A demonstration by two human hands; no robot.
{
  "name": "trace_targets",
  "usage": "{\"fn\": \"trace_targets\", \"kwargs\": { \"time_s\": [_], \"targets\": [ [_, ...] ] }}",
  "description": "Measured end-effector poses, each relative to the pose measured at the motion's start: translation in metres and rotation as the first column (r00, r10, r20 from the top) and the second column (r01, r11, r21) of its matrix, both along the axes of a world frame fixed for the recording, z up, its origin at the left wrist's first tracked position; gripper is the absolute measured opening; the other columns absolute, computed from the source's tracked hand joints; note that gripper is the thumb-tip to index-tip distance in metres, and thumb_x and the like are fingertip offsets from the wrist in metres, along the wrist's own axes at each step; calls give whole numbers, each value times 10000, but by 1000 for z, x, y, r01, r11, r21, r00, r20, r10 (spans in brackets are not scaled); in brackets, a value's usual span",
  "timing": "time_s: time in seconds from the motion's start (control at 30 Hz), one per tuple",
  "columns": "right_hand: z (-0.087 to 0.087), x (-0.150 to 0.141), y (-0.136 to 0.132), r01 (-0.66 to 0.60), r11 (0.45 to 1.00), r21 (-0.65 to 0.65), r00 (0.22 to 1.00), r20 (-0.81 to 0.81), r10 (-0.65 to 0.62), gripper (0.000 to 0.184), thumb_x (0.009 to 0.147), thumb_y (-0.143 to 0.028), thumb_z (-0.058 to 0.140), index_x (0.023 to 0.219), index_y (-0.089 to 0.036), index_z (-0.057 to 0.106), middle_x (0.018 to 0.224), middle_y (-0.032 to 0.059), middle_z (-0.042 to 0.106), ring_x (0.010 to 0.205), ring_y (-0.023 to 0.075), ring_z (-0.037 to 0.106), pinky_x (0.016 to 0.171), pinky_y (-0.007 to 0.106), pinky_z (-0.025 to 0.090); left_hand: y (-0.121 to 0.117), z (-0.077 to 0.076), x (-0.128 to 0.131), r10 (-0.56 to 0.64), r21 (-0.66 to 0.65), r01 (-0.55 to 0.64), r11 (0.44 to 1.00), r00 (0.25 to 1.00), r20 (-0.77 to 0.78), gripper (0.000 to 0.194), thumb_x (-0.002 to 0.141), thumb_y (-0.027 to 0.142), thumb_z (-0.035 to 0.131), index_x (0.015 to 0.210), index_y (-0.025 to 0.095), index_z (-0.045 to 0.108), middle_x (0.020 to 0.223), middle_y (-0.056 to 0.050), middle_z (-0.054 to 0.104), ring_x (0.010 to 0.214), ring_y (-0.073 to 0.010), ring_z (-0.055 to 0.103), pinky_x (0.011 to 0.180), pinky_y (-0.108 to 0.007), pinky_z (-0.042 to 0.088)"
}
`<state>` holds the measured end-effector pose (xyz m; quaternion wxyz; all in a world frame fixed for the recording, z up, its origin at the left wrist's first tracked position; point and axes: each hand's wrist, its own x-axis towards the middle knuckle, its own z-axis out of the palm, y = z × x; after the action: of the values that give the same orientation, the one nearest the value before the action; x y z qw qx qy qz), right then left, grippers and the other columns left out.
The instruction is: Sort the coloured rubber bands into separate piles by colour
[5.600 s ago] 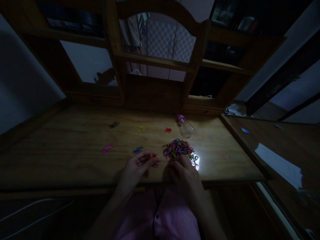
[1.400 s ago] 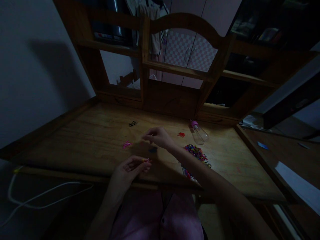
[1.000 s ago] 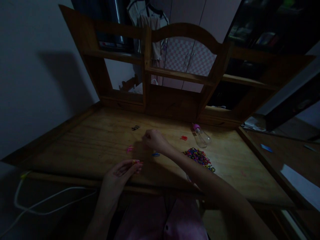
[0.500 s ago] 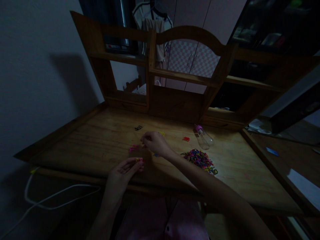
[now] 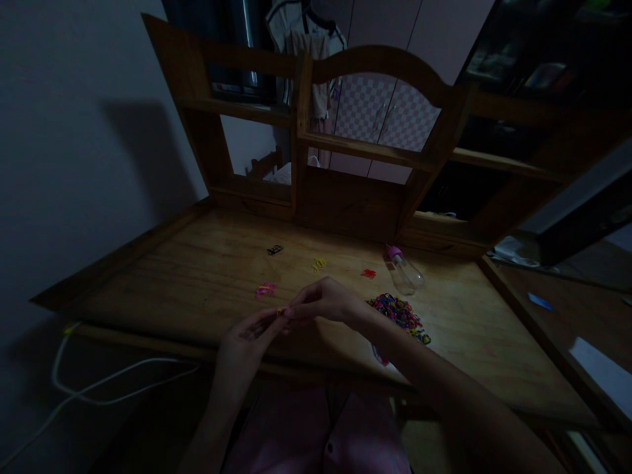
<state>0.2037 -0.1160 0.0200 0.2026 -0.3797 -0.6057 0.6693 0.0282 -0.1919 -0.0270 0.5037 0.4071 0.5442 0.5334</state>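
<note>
My left hand point(image 5: 247, 339) is cupped over the near edge of the wooden desk point(image 5: 207, 276), pinching a few small orange bands point(image 5: 281, 311) at its fingertips. My right hand point(image 5: 326, 303) meets it there, its fingertips closed on the same bands. A mixed heap of coloured bands point(image 5: 397, 313) lies just right of my right wrist. Small sorted groups lie farther back: pink bands point(image 5: 265, 289), yellow bands point(image 5: 318, 264), red bands point(image 5: 368, 273) and black bands point(image 5: 275, 249).
A clear bottle with a pink cap point(image 5: 405, 273) lies on its side behind the heap. A wooden shelf unit point(image 5: 345, 151) stands along the desk's back. A white cable point(image 5: 99, 388) hangs below the left front edge. Papers point(image 5: 600, 368) lie on the surface at right.
My right hand has drawn back from the far middle of the desk to my left hand's fingertips, uncovering the yellow group. The camera view has shifted a little.
</note>
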Motion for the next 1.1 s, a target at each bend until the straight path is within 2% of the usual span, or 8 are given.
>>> {"fn": "trace_targets", "kwargs": {
  "time_s": [0.27,0.47,0.57,0.63,0.7,0.77,0.97,1.1],
  "targets": [
    [14,14,-1,33,999,4,998,-54,-33,219,683,-349,817,782,-164,756,736,6,727,668,108,655,729,251,523,0,1,1,10,-11,-10,1000,1000,21,383,679,382,817,974,154,730,976,-93,765,856,-235,735,823,-316,594],
    [11,22,7,75,996,-42,993,-92,-79,337,643,-342,841,896,-140,745,782,37,742,730,139,695,801,308,550,3,-5,-2,24,-14,-24,1000,1000,-10,398,701,402,795,986,133,724,943,-109,766,858,-236,733,810,-314,589],
    [6,36,18,151,987,62,988,-34,-149,296,677,-279,813,910,-119,726,812,66,742,744,162,706,766,316,563,4,-7,-4,19,-23,-20,1000,1000,-12,399,689,401,803,970,131,721,951,-111,765,859,-224,732,813,-297,579],
    [4,53,24,237,928,289,956,102,-276,195,737,-217,755,900,-117,717,816,81,741,719,171,707,712,301,558,5,-7,-4,8,-33,-8,999,1000,-15,408,672,412,812,955,132,725,943,-112,765,844,-221,732,787,-284,579],
    [4,72,27,250,761,599,843,252,-475,129,790,-173,688,911,-141,720,833,88,744,716,176,706,669,277,532,6,-5,-4,-4,-38,4,999,1000,-21,424,653,437,817,937,133,731,919,-118,767,824,-232,734,731,-282,585],
    [4,91,26,175,611,772,701,338,-628,143,802,-128,649,915,-171,724,855,85,749,766,189,707,672,268,511,6,-2,-3,-11,-34,10,999,1000,-25,447,633,466,820,920,134,737,900,-126,768,807,-246,734,681,-284,587],
    [-2,124,12,73,544,836,582,407,-704,216,805,-95,601,955,-200,714,853,53,747,790,179,698,675,253,482,7,2,-2,-8,-12,8,1000,1000,-24,478,589,504,831,884,138,742,869,-125,768,772,-252,732,664,-298,588],
    [-10,134,14,6,454,891,409,412,-814,178,824,-154,609,938,-214,731,823,57,735,772,203,680,650,279,438,8,-2,-3,-24,-26,24,999,1000,-19,459,598,481,835,894,140,748,884,-124,768,773,-246,731,652,-282,579]
  ]
}}
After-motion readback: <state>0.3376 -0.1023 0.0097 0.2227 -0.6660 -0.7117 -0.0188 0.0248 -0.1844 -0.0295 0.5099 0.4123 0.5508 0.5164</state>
